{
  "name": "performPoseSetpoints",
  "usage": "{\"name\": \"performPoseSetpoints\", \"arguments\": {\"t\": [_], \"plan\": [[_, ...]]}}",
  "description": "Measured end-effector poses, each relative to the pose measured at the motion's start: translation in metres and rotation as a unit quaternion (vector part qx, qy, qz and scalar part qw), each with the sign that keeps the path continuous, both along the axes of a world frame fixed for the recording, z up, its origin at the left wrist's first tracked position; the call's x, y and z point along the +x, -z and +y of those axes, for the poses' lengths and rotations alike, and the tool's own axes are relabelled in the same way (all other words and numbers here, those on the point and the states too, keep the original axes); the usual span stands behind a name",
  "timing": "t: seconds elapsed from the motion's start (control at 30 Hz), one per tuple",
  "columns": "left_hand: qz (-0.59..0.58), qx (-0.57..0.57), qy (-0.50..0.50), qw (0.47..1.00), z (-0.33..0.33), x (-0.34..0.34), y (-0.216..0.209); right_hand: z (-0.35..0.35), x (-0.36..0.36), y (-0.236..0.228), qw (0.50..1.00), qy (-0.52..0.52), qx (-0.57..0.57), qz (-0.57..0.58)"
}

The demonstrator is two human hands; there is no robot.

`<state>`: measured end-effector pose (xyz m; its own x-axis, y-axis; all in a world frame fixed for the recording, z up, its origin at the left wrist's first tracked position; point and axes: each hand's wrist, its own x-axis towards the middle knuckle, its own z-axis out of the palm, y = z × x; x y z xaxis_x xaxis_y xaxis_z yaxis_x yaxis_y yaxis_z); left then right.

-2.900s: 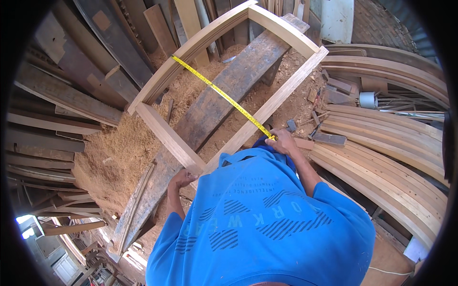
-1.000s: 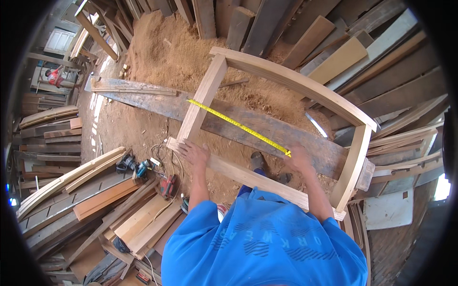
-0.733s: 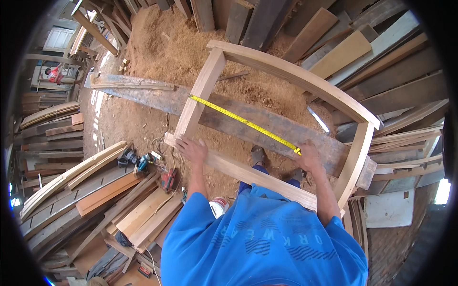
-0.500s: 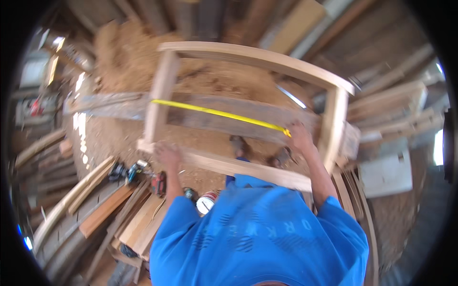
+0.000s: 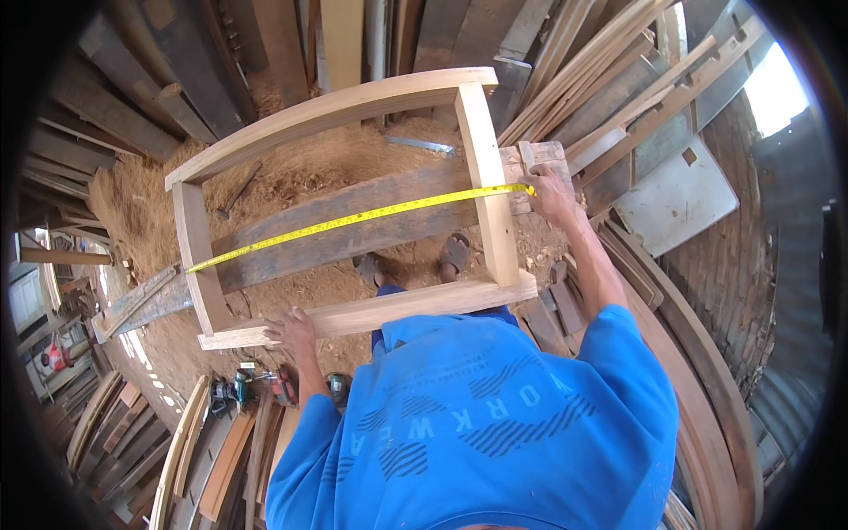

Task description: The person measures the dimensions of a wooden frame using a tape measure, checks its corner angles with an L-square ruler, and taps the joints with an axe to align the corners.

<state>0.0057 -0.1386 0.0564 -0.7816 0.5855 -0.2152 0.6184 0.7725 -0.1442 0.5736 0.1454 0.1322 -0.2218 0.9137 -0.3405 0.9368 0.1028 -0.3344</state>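
Observation:
A pale wooden frame (image 5: 397, 311), roughly rectangular with two long rails and two shorter crosspieces, lies before me. My left hand (image 5: 293, 334) grips its near rail close to the left corner, the fingers over the wood. A yellow tape measure (image 5: 353, 219) stretches from the left crosspiece over the opening and across the top of the right crosspiece. Just beyond that right crosspiece, my right hand (image 5: 553, 196) is closed on the end of the tape. The hand mostly hides what it grips there.
Under the frame runs a weathered plank (image 5: 344, 208) over sawdust-covered ground. A metal strip (image 5: 420, 143) and a hammer-like tool (image 5: 238, 192) lie beyond it. Power tools (image 5: 231, 393) sit at lower left among stacked boards. More timber (image 5: 583, 79) leans at the back; a white panel (image 5: 685, 199) stands right.
My right hand has moved from inside the frame's opening to outside the right crosspiece, and the tape now spans farther. My left hand stays on the near rail. The view has turned.

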Motion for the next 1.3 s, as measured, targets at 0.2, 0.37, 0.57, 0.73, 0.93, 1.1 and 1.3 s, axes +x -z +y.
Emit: {"name": "performPoseSetpoints", "arguments": {"t": [0.2, 0.37, 0.57, 0.73, 0.93, 1.1, 1.3], "plan": [[-0.056, -0.012, -0.027, 0.998, 0.008, 0.005, -0.005, 0.001, 0.019, 0.027, 1.000, -0.023, -0.004, 0.016], [-0.067, -0.036, -0.050, 0.996, 0.013, 0.014, -0.007, 0.000, 0.015, 0.024, 1.000, -0.014, -0.013, 0.007], [-0.067, -0.033, -0.061, 0.995, 0.015, 0.013, -0.004, -0.002, 0.019, 0.027, 1.000, -0.012, -0.006, 0.016], [-0.056, -0.041, -0.043, 0.997, 0.011, 0.010, -0.002, -0.005, 0.017, 0.034, 0.999, -0.016, 0.015, 0.029], [-0.050, -0.049, -0.069, 0.995, 0.022, 0.022, -0.012, -0.006, -0.010, 0.020, 0.972, -0.157, -0.152, 0.087], [-0.044, -0.075, -0.070, 0.994, 0.036, 0.038, -0.016, -0.029, -0.024, 0.020, 0.964, -0.161, -0.162, 0.136], [-0.051, 0.048, 0.212, 0.975, 0.019, 0.074, -0.003, -0.039, -0.006, 0.038, 0.969, -0.094, -0.132, 0.186]]}}
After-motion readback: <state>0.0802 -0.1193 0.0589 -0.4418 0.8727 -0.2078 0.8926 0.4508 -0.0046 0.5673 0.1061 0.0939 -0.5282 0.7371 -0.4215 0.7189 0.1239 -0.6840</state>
